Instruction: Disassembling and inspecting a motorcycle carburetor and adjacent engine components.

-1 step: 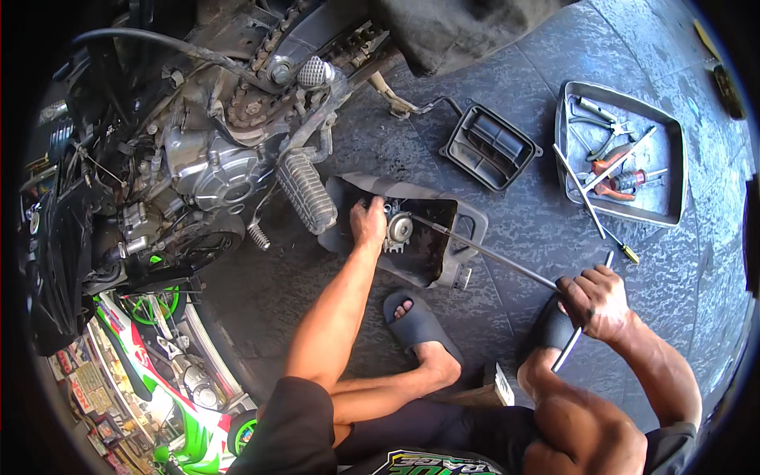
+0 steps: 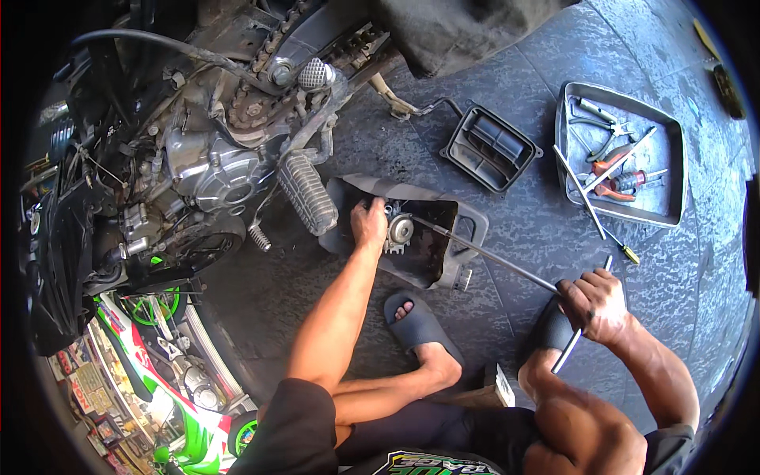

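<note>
My left hand [image 2: 369, 223] is closed on a metal part [image 2: 400, 231] with a round centre, inside a cut-open grey plastic container [image 2: 467, 229] with dark, oily insides. My right hand [image 2: 594, 305] grips the cross handle of a long steel T-wrench [image 2: 495, 258], whose shaft runs left to the metal part; its tip is too small to make out clearly. My feet, in grey slides [image 2: 408, 324], are on either side below the wrench.
A partly stripped motorcycle [image 2: 198, 166] fills the upper left. A black rectangular housing [image 2: 491, 142] and a metal tray [image 2: 677, 178] of tools lie on the dark tiled floor [image 2: 633, 47]. A yellow-handled screwdriver [image 2: 629, 252] lies below the tray. A green-and-white motorcycle [image 2: 146, 364] stands lower left.
</note>
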Demonstrator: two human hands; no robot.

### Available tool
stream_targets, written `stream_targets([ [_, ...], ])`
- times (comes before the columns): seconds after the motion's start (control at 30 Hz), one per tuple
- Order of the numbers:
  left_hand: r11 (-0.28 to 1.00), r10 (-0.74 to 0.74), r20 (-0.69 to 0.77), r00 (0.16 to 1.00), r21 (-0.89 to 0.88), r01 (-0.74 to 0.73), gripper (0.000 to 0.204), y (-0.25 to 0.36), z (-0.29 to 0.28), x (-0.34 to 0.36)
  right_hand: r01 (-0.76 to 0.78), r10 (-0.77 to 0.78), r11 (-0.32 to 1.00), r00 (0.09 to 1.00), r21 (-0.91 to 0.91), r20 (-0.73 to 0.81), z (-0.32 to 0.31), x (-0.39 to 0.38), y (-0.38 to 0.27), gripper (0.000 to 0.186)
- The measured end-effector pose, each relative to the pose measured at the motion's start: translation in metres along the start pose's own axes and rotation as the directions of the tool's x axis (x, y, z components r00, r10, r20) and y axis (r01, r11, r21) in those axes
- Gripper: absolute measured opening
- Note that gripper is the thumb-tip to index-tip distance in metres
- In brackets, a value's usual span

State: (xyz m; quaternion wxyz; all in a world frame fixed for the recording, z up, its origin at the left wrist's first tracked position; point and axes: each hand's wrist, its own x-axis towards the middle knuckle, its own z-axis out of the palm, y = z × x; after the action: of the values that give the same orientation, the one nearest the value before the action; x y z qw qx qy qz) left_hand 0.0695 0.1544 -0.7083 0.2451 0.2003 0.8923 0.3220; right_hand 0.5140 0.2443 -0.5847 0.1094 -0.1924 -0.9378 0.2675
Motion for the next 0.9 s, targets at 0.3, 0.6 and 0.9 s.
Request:
stream_targets([
  [0.3,0.999,0.018,0.008,1.000,0.049,-0.018,0.050,-0.006,-0.008,0.002,-0.467,0.423,0.753,0.883,0.463,0.203,-0.017,0.015,0.011,0.025],
  [0.6,0.974,-0.111,-0.068,0.991,0.188,0.122,0.056,-0.001,0.008,0.007,-0.425,0.412,0.852,0.904,0.305,0.112,-0.041,0.021,-0.018,0.018],
  [0.9,0.969,-0.243,-0.081,0.967,0.027,0.246,0.049,0.008,0.013,-0.007,-0.569,0.589,0.536,0.781,0.624,0.207,-0.015,-0.016,-0.038,0.026],
])
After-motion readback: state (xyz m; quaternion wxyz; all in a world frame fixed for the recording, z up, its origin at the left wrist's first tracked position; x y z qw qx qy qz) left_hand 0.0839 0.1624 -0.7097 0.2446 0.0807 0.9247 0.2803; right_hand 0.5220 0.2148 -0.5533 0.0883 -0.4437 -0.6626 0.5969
